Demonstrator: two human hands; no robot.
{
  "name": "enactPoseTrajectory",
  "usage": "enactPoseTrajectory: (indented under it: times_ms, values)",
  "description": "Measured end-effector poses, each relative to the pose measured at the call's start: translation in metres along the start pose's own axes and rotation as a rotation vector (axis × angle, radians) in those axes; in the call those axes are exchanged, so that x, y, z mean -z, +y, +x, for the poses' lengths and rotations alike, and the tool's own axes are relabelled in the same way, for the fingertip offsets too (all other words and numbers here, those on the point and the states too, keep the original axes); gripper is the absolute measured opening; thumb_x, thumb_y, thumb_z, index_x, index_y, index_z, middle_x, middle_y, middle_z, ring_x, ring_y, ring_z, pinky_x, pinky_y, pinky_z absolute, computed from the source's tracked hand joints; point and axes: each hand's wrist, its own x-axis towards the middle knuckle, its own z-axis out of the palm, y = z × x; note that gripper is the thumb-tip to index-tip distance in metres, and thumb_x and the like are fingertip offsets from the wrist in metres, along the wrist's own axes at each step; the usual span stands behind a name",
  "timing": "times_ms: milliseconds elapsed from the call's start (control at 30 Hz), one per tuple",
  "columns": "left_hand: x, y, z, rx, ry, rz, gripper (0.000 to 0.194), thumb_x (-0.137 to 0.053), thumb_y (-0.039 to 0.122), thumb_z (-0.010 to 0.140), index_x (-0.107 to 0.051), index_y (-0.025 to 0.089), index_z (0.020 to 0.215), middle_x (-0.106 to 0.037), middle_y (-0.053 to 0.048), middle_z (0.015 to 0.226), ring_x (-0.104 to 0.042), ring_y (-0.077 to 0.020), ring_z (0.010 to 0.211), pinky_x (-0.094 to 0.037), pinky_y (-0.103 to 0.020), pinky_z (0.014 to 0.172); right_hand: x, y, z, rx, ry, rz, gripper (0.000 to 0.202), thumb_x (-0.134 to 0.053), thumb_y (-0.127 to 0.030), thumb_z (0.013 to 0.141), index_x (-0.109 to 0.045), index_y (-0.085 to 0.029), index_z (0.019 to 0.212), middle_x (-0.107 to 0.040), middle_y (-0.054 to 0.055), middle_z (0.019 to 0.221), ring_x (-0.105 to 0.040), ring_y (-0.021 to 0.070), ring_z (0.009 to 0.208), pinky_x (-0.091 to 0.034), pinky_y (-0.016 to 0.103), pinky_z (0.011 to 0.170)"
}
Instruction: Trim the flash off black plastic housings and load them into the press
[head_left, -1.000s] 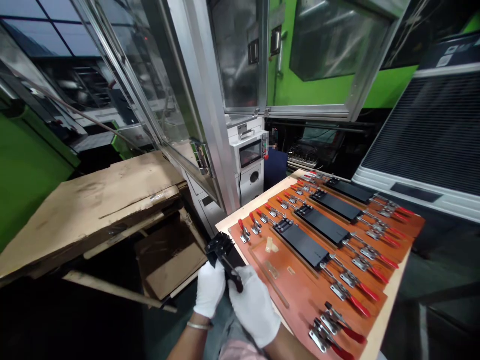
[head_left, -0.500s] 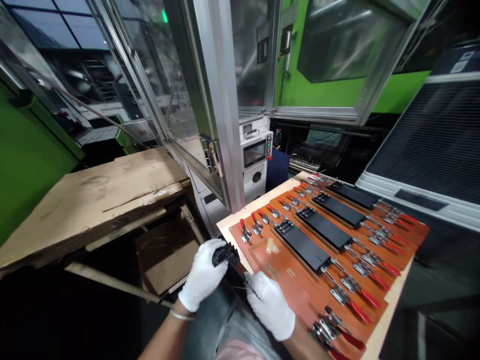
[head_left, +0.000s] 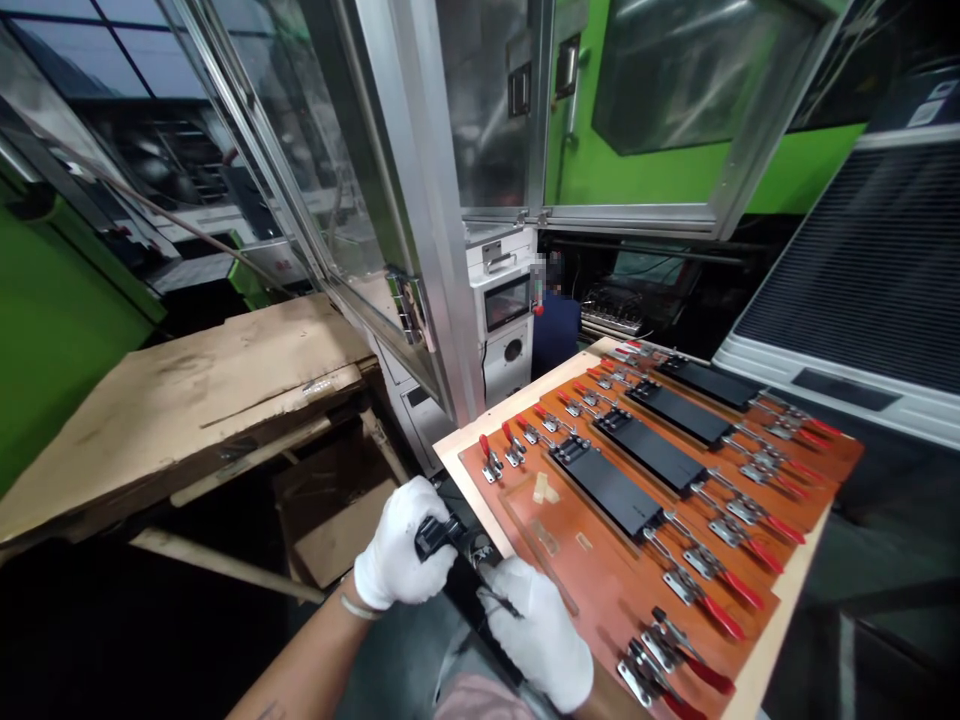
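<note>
The left hand's (head_left: pixel 401 552) fingers grip the upper end of a black part (head_left: pixel 437 536); its long axis slopes toward the wearer, beside the right fingers. The right hand (head_left: pixel 538 632) pinches a slim dark object, identity unclear; the table (head_left: pixel 487 425) lies beyond.

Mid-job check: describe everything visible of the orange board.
The orange board is flat and smooth-looking, lying on a pale, wooden-looking base. Red-handled clamps line two opposite sides; four black parts lie across it. Its near-left portion shows a groove-like outline and pale patches. The right hand is beside its left edge; contact is unclear.
</note>
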Motion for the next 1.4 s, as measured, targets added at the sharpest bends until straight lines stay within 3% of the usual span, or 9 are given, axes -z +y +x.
enactPoseTrajectory:
  times_ms: [167,233,367,433,733,900,1000,1100,1400]
  values:
    - [0.008,0.002,0.005,0.009,-0.031,-0.02,0.018,-0.054,0.015,0.06,-0.047,0.023,0.075,-0.05,-0.001,0.066,-0.046,-0.0158,0.06,-0.039,-0.03,0.056,0.003,-0.003,-0.001,-0.025,-0.022,0.043,0.034,-0.043,-0.014,0.081,-0.076,-0.018,0.088,-0.065,0.005,0.07,-0.061,0.0142,0.063,-0.049,0.02,0.061]
    - [0.014,0.003,0.007,0.005,-0.095,-0.03,0.02,-0.063,0.024,0.063,-0.048,0.022,0.076,-0.052,-0.001,0.07,-0.047,-0.0159,0.062,-0.041,-0.03,0.058,0.007,-0.004,-0.001,-0.045,-0.053,0.043,0.033,-0.045,-0.015,0.081,-0.077,-0.02,0.091,-0.065,0.005,0.072,-0.062,0.0143,0.065,-0.048,0.02,0.061]
    - [0.031,0.004,0.011,0.01,-0.291,-0.091,0.071,-0.081,0.058,0.052,-0.056,0.018,0.105,-0.059,-0.01,0.099,-0.058,-0.0229,0.087,-0.05,-0.036,0.078,0.018,-0.006,0.001,-0.038,-0.103,0.034,0.033,-0.046,-0.016,0.082,-0.077,-0.022,0.09,-0.065,0.004,0.069,-0.06,0.0144,0.062,-0.045,0.021,0.058]
    - [0.038,0.005,0.013,0.047,-0.384,-0.109,0.083,-0.08,0.063,0.05,-0.055,0.018,0.116,-0.06,-0.012,0.108,-0.06,-0.0252,0.095,-0.049,-0.038,0.087,0.024,-0.006,0.002,-0.019,-0.114,0.06,0.033,-0.046,-0.016,0.082,-0.078,-0.021,0.089,-0.065,0.004,0.069,-0.06,0.0144,0.061,-0.044,0.022,0.057]
    - [0.046,0.017,0.021,0.191,-0.698,-0.283,0.062,-0.081,0.046,0.059,-0.059,0.021,0.112,-0.066,-0.007,0.104,-0.062,-0.0212,0.09,-0.049,-0.032,0.084,0.044,-0.01,0.0,-0.023,-0.275,0.087,0.03,-0.046,-0.019,0.085,-0.076,-0.021,0.081,-0.063,0.003,0.069,-0.059,0.0143,0.063,-0.042,0.022,0.059]
    - [0.044,0.02,0.018,0.223,-0.665,-0.264,0.048,-0.079,0.032,0.055,-0.06,0.02,0.098,-0.063,-0.004,0.094,-0.059,-0.0173,0.079,-0.049,-0.028,0.073,0.05,-0.009,0.006,-0.046,-0.33,0.096,0.027,-0.049,-0.019,0.084,-0.076,-0.022,0.081,-0.063,0.002,0.07,-0.059,0.0142,0.064,-0.043,0.022,0.06]
    - [0.047,0.028,0.022,0.238,-0.624,-0.181,0.038,-0.074,0.028,0.057,-0.059,0.019,0.091,-0.062,-0.002,0.089,-0.056,-0.0155,0.073,-0.047,-0.027,0.068,0.063,-0.007,0.014,-0.117,-0.267,0.131,0.024,-0.051,-0.025,0.087,-0.072,-0.022,0.098,-0.067,0.004,0.085,-0.063,0.0167,0.076,-0.047,0.025,0.069]
    - [0.053,0.036,0.032,0.19,-0.612,-0.054,0.024,-0.067,0.023,0.062,-0.06,0.02,0.085,-0.063,-0.002,0.085,-0.056,-0.0156,0.072,-0.045,-0.027,0.066,0.079,-0.009,0.02,-0.108,-0.194,0.082,0.032,-0.036,-0.028,0.096,-0.065,-0.019,0.105,-0.069,0.007,0.096,-0.064,0.0192,0.086,-0.047,0.029,0.078]
    - [0.057,0.036,0.044,0.029,-0.636,0.174,0.022,-0.057,0.014,0.061,-0.058,0.023,0.081,-0.062,-0.001,0.077,-0.054,-0.0173,0.069,-0.041,-0.03,0.068,0.085,-0.037,0.028,-0.061,-0.268,-0.104,0.025,-0.041,-0.024,0.094,-0.066,-0.026,0.089,-0.07,0.0,0.08,-0.064,0.0161,0.072,-0.039,0.023,0.062]
